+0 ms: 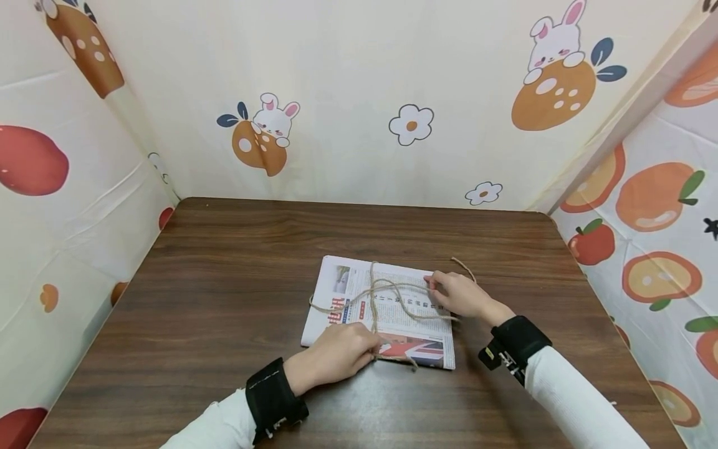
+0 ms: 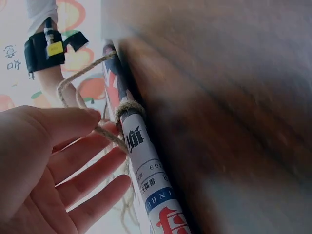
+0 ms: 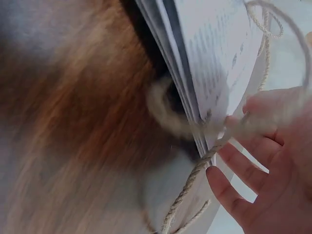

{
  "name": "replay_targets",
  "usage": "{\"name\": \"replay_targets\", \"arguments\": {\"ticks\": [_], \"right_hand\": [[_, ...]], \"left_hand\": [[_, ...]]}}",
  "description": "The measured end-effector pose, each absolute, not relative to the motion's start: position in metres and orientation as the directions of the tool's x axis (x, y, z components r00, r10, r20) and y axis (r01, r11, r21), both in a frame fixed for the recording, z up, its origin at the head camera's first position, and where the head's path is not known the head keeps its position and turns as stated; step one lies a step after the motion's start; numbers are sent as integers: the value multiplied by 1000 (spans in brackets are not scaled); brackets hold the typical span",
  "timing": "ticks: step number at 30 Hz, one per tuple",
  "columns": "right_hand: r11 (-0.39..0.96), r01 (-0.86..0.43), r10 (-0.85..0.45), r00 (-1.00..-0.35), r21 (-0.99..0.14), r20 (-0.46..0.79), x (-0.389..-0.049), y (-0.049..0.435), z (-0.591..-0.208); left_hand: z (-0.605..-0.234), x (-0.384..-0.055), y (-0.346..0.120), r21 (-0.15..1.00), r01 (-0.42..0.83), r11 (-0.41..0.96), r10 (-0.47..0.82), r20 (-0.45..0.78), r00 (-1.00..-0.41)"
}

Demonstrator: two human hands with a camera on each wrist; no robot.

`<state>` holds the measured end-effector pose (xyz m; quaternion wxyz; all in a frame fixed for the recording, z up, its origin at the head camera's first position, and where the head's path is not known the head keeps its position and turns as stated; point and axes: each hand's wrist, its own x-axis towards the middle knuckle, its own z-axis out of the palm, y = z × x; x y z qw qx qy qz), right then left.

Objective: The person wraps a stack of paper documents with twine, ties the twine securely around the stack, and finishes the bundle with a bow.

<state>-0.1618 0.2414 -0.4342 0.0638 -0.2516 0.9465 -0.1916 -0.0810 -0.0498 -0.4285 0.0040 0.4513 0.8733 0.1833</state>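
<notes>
A folded stack of newspapers lies on the table with rough brown twine crossing its top both ways. My left hand is at the near edge of the stack. In the left wrist view its thumb and forefinger pinch the twine beside the rolled paper fold, the other fingers spread. At the right edge, my right hand pinches a strand between thumb and forefinger. The right wrist view shows a blurred loop and a strand of twine passing across the layered edge of the papers.
A dark wood-grain table carries the stack. A loose twine end sticks out behind my right hand. Printed cloth walls enclose the back and both sides. Each wrist wears a black strap with a small device.
</notes>
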Motion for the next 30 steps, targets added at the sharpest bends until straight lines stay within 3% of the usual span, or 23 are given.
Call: {"name": "replay_targets", "arguments": {"ticks": [9, 13, 18, 30], "right_hand": [[800, -446, -469, -882, -401, 45, -144, 255, -438], [817, -456, -452, -887, -352, 98, -135, 256, -441], [829, -485, -458, -875, -278, 160, -123, 252, -442], [819, -491, -441, -870, -297, 222, -98, 241, -446]], "left_hand": [[-432, -88, -56, 114, 848, 518, 816, 231, -529], [-434, -94, -63, 50, 840, 541, 797, 289, -531], [-438, -102, -73, 36, 815, 578, 765, 322, -557], [-440, -122, -93, 95, 784, 613, 723, 332, -606]]}}
